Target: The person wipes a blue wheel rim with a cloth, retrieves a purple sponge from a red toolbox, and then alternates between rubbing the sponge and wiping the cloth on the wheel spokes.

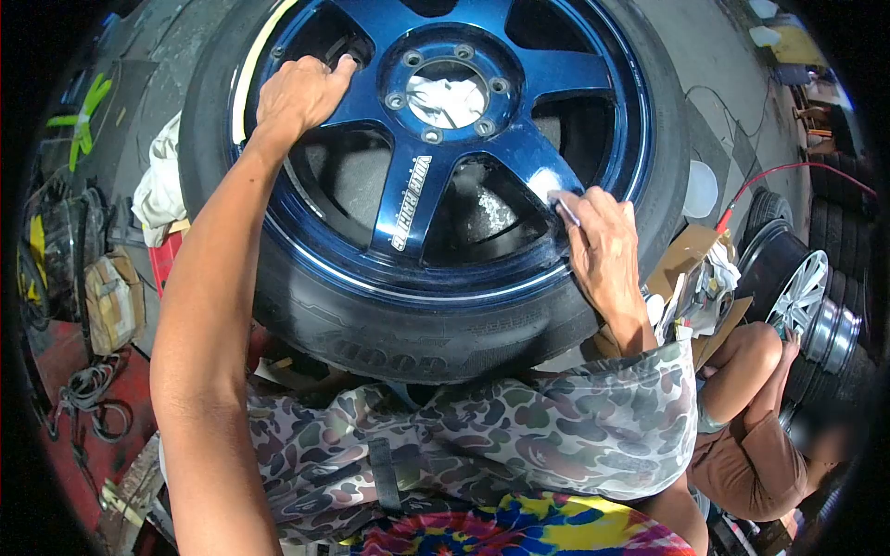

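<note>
A blue wheel rim (561, 79) with wide spokes and white lettering lies face up inside a black tire (371, 338), close in front of my camouflage-clad legs. My left hand (301, 97) is curled over a spoke at the upper left, its fingertips hidden beyond the edge. With my right hand (603, 246) I pinch a small, thin greyish piece (567, 208) against the lower right spoke, near a bright glare spot. What that piece is made of I cannot make out. A pale yellow strip (250, 74) follows the rim's left edge. White cloth (447, 100) shows through the centre hole.
At the right, a person (751, 445) crouches beside a silver wheel (799, 292) and stacked tires (839, 218). A cardboard box (686, 264) with papers and a red hose (788, 167) are nearer. Left are white cloth (159, 181), a brown package (115, 301) and coiled cable (93, 398).
</note>
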A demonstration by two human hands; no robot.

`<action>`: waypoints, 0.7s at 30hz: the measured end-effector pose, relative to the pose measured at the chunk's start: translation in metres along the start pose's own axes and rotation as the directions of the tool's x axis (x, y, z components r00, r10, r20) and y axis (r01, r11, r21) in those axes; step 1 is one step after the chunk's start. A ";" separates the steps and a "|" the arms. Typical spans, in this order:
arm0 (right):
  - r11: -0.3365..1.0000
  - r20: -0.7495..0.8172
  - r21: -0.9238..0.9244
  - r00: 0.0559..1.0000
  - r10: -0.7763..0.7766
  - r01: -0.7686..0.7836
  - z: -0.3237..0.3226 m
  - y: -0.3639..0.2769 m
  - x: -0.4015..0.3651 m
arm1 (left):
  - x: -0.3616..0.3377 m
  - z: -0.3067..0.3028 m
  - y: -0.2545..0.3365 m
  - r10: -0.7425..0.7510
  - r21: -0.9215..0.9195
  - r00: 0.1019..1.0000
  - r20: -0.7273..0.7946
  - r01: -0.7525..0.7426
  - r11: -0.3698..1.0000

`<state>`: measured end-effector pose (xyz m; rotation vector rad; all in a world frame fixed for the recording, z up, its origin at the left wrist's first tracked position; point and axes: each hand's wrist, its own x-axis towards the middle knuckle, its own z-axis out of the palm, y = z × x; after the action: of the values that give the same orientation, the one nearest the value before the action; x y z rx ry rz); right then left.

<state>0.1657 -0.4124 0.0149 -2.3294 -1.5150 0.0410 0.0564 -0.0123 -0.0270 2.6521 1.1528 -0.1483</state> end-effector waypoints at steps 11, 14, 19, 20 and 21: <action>0.999 0.019 0.022 0.999 -0.043 0.043 -0.001 0.005 0.003 | 0.002 0.002 -0.002 -0.020 -0.001 1.000 0.002 0.020 1.000; 0.995 0.006 0.058 0.997 -0.076 0.076 0.005 0.012 0.017 | 0.001 0.000 0.001 -0.001 0.002 1.000 0.029 0.001 1.000; 0.996 0.071 0.066 0.995 -0.064 0.060 -0.005 0.018 0.011 | -0.001 -0.005 0.000 0.012 0.001 0.999 0.031 -0.012 1.000; 0.995 0.070 0.034 0.993 -0.093 0.091 -0.003 0.019 0.012 | 0.004 0.004 -0.004 0.003 0.007 1.000 -0.012 -0.003 1.000; 0.993 0.062 -0.001 0.991 -0.121 0.121 -0.003 0.019 0.015 | 0.002 0.003 -0.004 0.007 0.005 1.000 -0.009 -0.007 1.000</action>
<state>0.1901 -0.4066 0.0144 -2.2544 -1.6854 0.0797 0.0553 -0.0088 -0.0311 2.6633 1.1470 -0.1379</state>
